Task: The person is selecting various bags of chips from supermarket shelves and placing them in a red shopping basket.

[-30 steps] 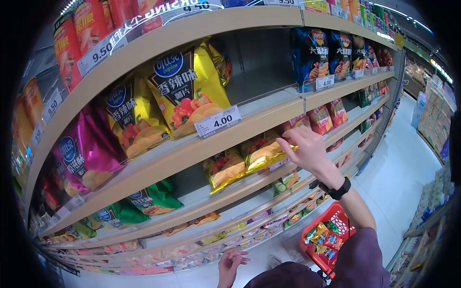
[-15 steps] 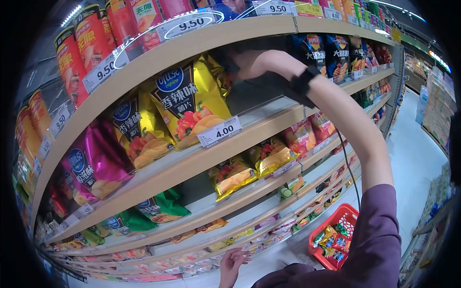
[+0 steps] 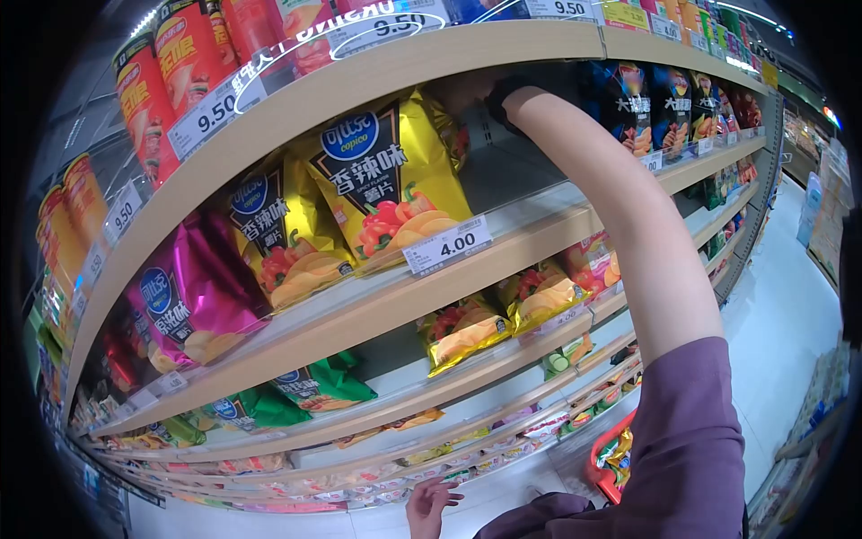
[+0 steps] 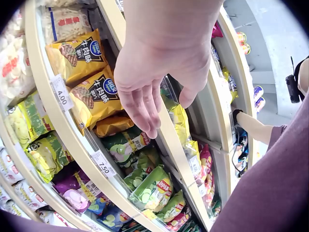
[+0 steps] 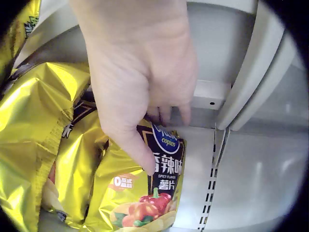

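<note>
Here, well behind the shelf's [image 3: 539, 237] smooth wood-toned front edge, the right hand [image 5: 145, 89] pinches the upper edge of a glossy, puffy yellow bag [image 5: 137, 188]; the left hand [image 4: 164, 65] hangs loose, holding nothing.

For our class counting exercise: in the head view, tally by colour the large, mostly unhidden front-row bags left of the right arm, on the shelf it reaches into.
Yellow bags: 2
Magenta bag: 1
Total: 3

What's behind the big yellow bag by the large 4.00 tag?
In the head view, another yellow bag peeks out past the front bag at right; the right hand reaches in there. The rest is covered from that angle.
</note>
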A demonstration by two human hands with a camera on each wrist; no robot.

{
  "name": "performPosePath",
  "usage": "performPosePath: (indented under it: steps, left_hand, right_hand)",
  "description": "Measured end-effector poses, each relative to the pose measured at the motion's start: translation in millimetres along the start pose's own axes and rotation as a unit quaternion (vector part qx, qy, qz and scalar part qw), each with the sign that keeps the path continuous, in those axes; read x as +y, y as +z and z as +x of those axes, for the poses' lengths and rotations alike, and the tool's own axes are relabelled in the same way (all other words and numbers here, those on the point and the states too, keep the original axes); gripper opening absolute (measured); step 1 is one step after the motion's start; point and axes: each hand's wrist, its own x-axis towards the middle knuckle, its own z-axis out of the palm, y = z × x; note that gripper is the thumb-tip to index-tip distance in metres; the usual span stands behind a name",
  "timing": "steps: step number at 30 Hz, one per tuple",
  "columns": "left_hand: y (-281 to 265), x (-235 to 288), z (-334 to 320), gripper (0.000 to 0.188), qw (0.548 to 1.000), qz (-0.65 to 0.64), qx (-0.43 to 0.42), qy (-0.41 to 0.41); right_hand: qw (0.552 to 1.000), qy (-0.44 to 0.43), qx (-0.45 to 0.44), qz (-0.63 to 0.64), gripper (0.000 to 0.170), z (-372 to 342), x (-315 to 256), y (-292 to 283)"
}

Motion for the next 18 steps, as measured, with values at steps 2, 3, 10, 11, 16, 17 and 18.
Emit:
performPosePath:
  steps: [2,3,10,11,16,17,18]
  left_hand:
    - [0.5,-0.2,2.1,0.034,1.0,-0.007,-0.002,0.009]
    - [0.6,-0.8,1.8,0.034,1.0,-0.011,-0.005,0.013]
    - [5.6,13.3,-0.7,0.028,1.0,-0.012,-0.012,-0.007]
    - [2.6,8.4,-1.2,0.029,1.0,-0.015,-0.015,-0.002]
    - [-2.0,3.2,-3.8,0.026,0.999,-0.015,-0.038,0.008]
    - [-1.4,3.3,-4.8,0.026,0.999,-0.018,-0.041,0.01]
    - [-1.6,3.4,-6.0,0.026,0.999,-0.021,-0.044,0.011]
  right_hand:
    - [1.0,0.004,0.009,0.001,0.073,-0.1,-2.2,-0.5]
    - [1.0,0.005,0.015,0.0,0.072,-0.4,-2.9,-1.7]
    - [0.999,0.017,0.031,-0.001,0.064,-14.7,-0.5,-15.0]
    - [0.999,0.018,0.033,-0.002,0.063,-18.0,-0.2,-18.7]
    - [0.999,0.003,0.033,-0.014,0.057,-34.5,0.5,-33.1]
    - [0.999,-0.004,0.033,-0.019,0.056,-39.5,0.8,-34.6]
    - [0.999,-0.012,0.036,-0.025,0.055,-42.4,3.2,-31.8]
